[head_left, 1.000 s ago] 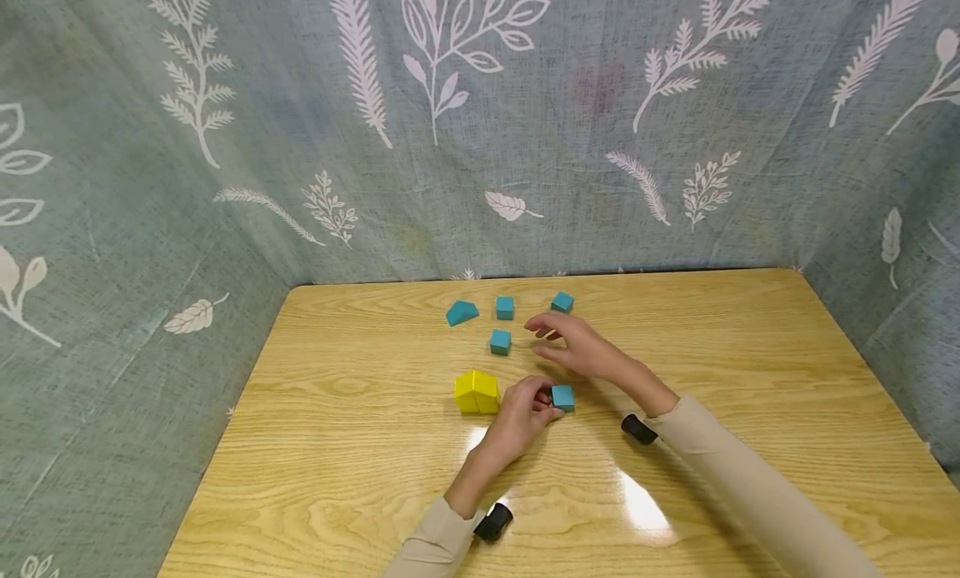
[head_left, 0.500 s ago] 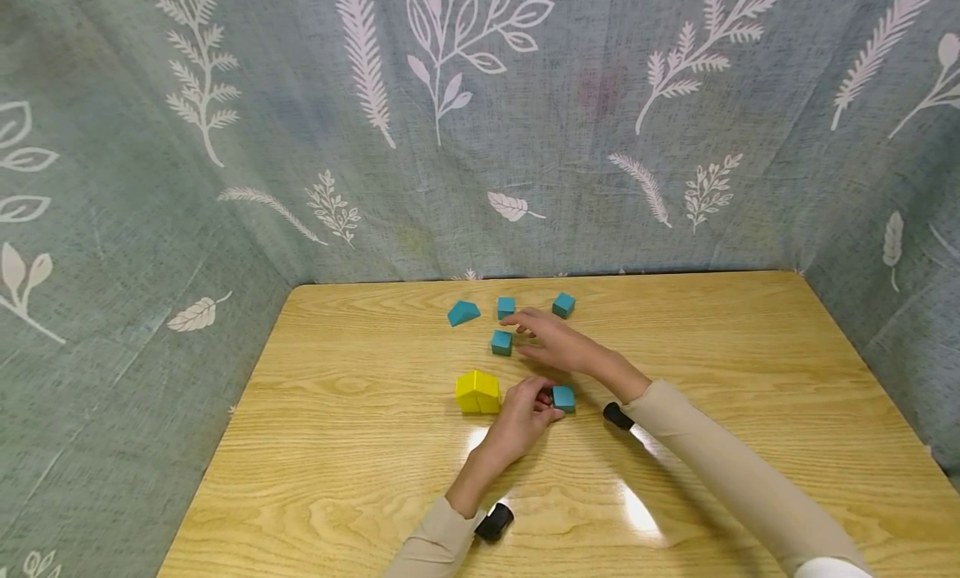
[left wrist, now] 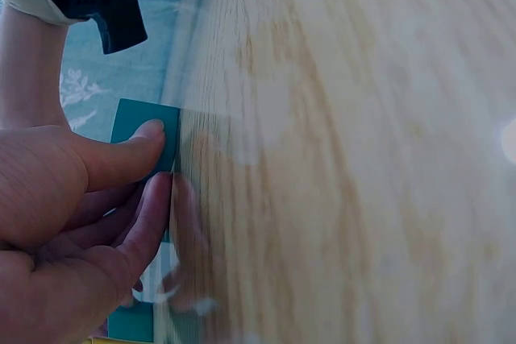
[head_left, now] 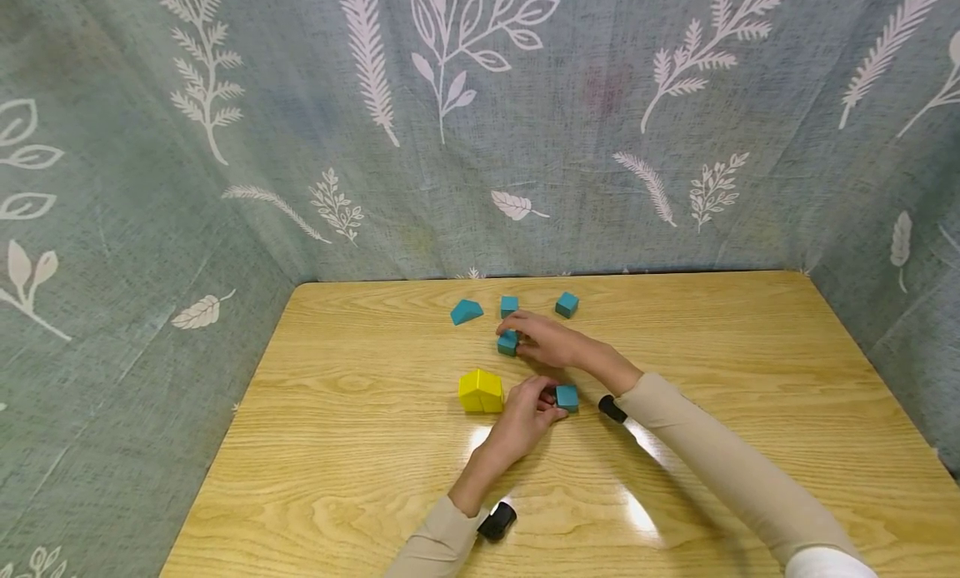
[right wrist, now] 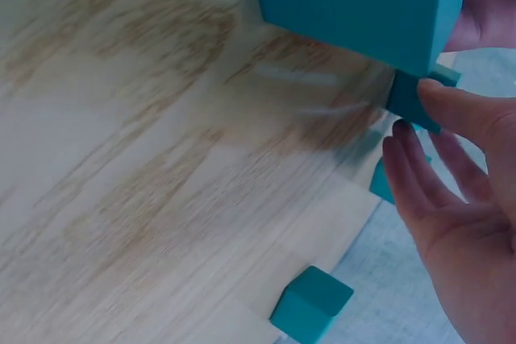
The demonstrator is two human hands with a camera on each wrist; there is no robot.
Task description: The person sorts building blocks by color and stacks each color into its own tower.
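In the head view my left hand holds a teal cube on the table; in the left wrist view its thumb lies against the block's face. Farther back, my right hand has thumb and fingers around a second teal cube, partly covered by the fingers. The right wrist view shows the thumb on that cube, with the left hand's cube large in front. Left of my left hand stands a yellow house-shaped piece, with a seam down its front.
Behind the right hand lie a teal cube, a teal angled block and another teal cube. A wooden table carries everything; a leaf-patterned curtain hangs along its back and sides.
My right hand has moved left from beside the back right cube to the middle cube, its fingers now around it. The left hand stays at its cube.
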